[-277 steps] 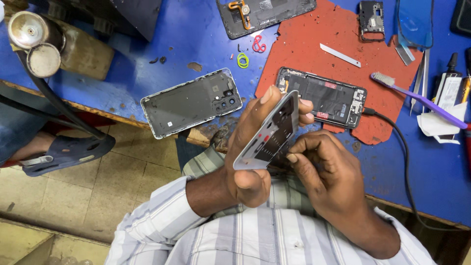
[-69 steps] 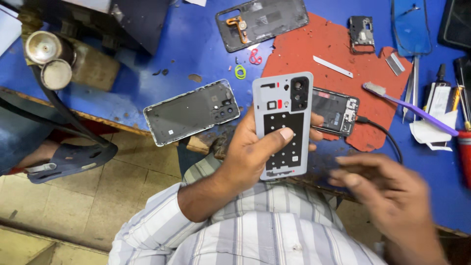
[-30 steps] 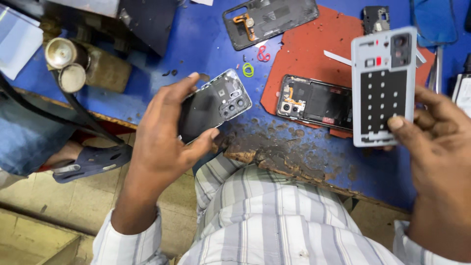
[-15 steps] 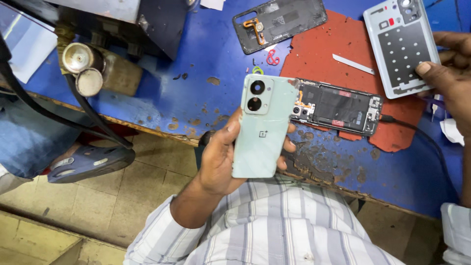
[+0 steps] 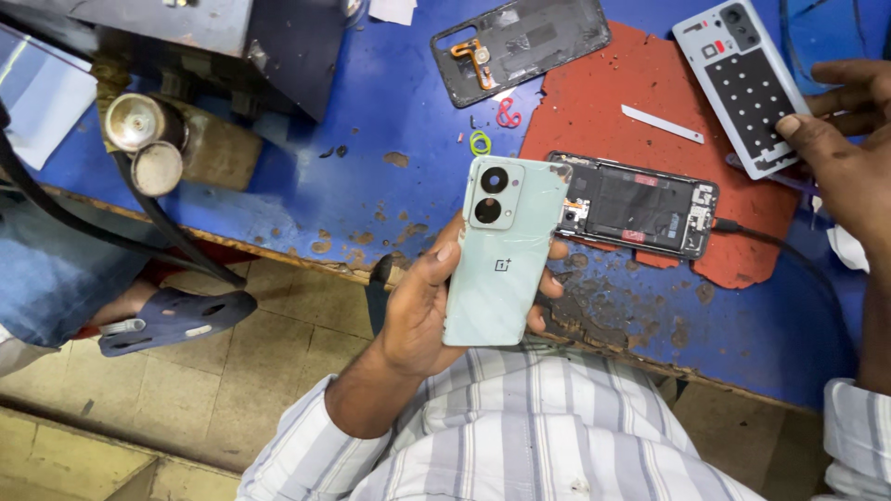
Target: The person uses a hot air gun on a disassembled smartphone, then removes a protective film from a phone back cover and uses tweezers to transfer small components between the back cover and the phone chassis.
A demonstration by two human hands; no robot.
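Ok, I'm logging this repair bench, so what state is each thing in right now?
Green back cover: held up in left hand, camera side showing.
Grey frame: lying flat on the bench, right hand fingertips on it.
Opened phone: back off, insides exposed, cable plugged in, on red mat.
Dark cover: lying inside up on the bench.

One head-worn camera looks steeply down — close over the blue workbench [image 5: 390, 121] edge and tiled floor [image 5: 232, 371].
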